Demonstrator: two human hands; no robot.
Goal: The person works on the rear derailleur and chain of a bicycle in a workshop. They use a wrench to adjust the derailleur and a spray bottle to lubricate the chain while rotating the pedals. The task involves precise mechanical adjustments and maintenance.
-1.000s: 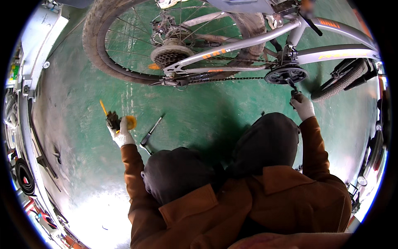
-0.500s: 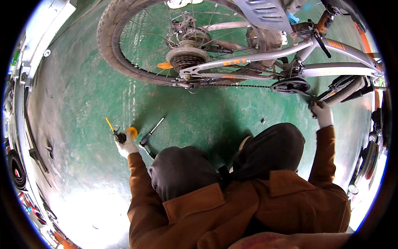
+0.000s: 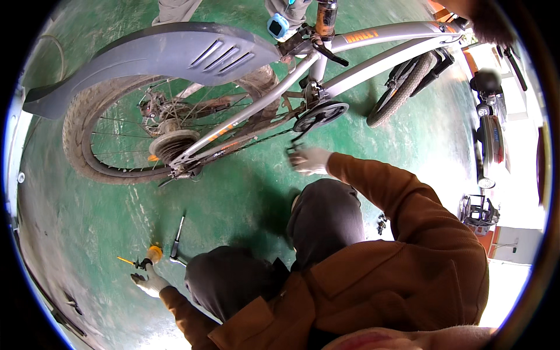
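My right hand [image 3: 310,160], in a pale glove, is closed at the end of the bicycle's crank arm [image 3: 300,137], its fingers round the pedal; motion smears the fingertips. The chainring [image 3: 321,115] and chain sit just beyond it. To the left, my gloved left hand [image 3: 150,282] has its fingers apart beside a small black piece [image 3: 143,264] with a thin yellow stick [image 3: 125,259] and a round orange part [image 3: 154,253]. Whether the fingers touch it is hard to tell. A tool with a black handle and metal shaft [image 3: 178,240] lies nearby on the floor.
The grey bicycle [image 3: 361,38] stands across the far side, its rear wheel [image 3: 87,149] at left under a grey mudguard [image 3: 169,52]. Another person's wrist with a blue watch [image 3: 278,26] shows behind it. Small dark parts [image 3: 382,224] lie by my right knee; a scooter [image 3: 490,143] stands far right.
My view has turned and shifted, so the bicycle appears lower and further left. My right hand stays at the pedal, now nearer my knee. My left fingers have loosened from the black piece.
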